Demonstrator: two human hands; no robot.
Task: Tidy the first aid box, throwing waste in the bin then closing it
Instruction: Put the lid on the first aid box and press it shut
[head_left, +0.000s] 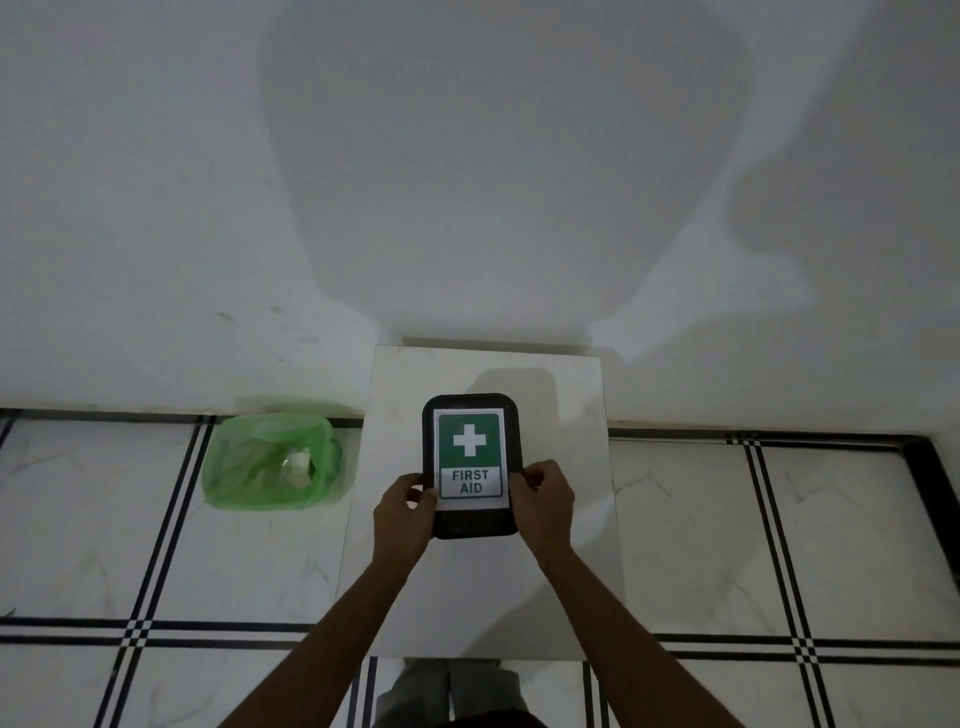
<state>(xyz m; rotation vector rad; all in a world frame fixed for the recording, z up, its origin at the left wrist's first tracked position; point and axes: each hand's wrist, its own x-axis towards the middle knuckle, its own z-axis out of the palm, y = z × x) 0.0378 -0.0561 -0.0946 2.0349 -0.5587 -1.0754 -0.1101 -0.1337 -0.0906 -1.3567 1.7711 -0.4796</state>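
Both hands, left hand (402, 514) and right hand (543, 501), are pinching one shut box (470, 462) between curled fingers (532, 478) at its near sides, on one table (561, 582); one green bin (272, 462) is sitting at nine o'clock.

Home interior: tiled floor (727, 545), plain wall (467, 156)

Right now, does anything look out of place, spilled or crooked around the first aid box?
Nothing stands out. The first aid box lies shut and square on the white board, with the left hand and right hand gripping its near sides. The green-lined bin sits upright on its left with waste inside, none spilled.
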